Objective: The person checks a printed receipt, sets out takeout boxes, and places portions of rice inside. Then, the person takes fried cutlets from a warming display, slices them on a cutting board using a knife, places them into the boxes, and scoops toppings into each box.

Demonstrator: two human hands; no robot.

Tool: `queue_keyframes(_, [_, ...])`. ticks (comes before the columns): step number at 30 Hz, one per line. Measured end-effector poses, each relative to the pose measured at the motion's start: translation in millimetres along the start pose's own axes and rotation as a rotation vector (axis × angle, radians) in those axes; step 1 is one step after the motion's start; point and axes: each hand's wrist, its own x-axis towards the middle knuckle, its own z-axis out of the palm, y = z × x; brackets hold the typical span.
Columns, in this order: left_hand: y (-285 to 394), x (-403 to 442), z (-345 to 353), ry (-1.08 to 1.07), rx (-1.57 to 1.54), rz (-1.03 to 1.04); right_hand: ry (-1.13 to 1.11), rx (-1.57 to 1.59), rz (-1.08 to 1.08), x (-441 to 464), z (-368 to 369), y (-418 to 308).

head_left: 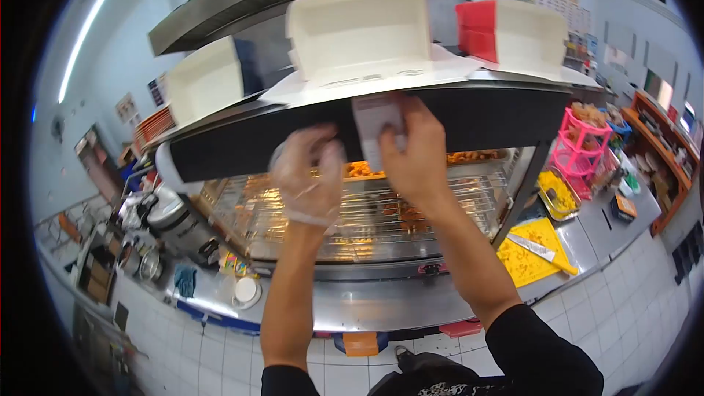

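My right hand [416, 154] is bare and pinches a small white printed paper slip [375, 128] against the black front panel [484, 111] of a food warmer. The print is too blurred to read. My left hand [309, 180], in a clear plastic glove, hangs just left of the slip, before the panel. Its fingers look bent but are smeared by motion, and I see nothing plainly held in them. Below both hands is the warmer's wire rack [293, 220], with browned food pieces [402, 213] on it. More orange-brown pieces [363, 169] lie in a tray behind.
Open cartons [359, 33] stand on the warmer's top. On the right are a yellow cutting board [529, 260] with a knife [534, 246], a tray of yellow food [557, 194] and a pink tiered rack [576, 154]. A metal pot [172, 216] stands left.
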Motion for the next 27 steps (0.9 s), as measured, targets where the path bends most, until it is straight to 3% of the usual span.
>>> queue_keyframes(2, [-10.3, -19.1, -17.9, -0.038, -0.023, -0.023, -0.058, -0.263, -0.067, 3.2, -5.5, -18.4])
queue_keyframes(3, [-12.5, -30.4, -26.1, -0.039, -0.082, -0.11, -0.003, -0.281, 0.048, 2.3, -6.3, -31.7])
queue_keyframes(4, [-23.0, -42.7, -37.0, -0.072, -0.118, -0.136, 0.096, -0.498, -0.144, 1.8, 0.0, -22.8])
queue_keyframes(5, [-25.0, -52.8, -45.3, -0.031, -0.166, -0.134, 0.043, -0.599, -0.114, 0.3, -4.4, -33.3])
queue_keyframes(7, [-36.7, -76.9, -69.6, -0.102, -0.17, -0.211, 0.036, -0.604, -0.219, -2.8, 2.6, -23.8])
queue_keyframes(8, [-46.3, -83.0, -87.9, -0.243, 0.087, -0.059, 0.012, -0.596, -0.27, -5.7, 6.5, -17.4])
queue_keyframes(14, [-101.9, -121.4, -151.1, -0.365, -0.009, -0.136, 0.075, -0.777, -0.316, -7.8, 18.8, -42.4])
queue_keyframes(18, [-138.3, -127.6, -204.8, -0.411, -0.039, -0.199, 0.055, -0.956, -0.189, -10.8, 31.8, -42.9])
queue_keyframes(22, [-171.0, -124.5, -246.5, -0.45, -0.058, -0.242, 0.121, -1.018, -0.243, -6.6, 32.9, -38.1])
queue_keyframes(24, [-177.2, -116.7, -260.5, -0.426, 0.051, -0.034, 0.081, -1.055, -0.226, -10.9, 46.9, -48.9])
queue_keyframes(25, [-174.4, -107.2, -269.3, -0.454, 0.052, -0.085, 0.164, -1.074, -0.276, -8.9, 53.1, -56.6])
queue_keyframes(26, [-174.6, -94.2, -275.9, -0.483, 0.041, -0.133, 0.153, -1.151, -0.194, -10.2, 54.8, -59.1])
queue_keyframes(27, [-177.1, -76.8, -285.1, -0.445, 0.049, -0.05, 0.102, -1.204, -0.069, -9.0, 54.0, -64.4])
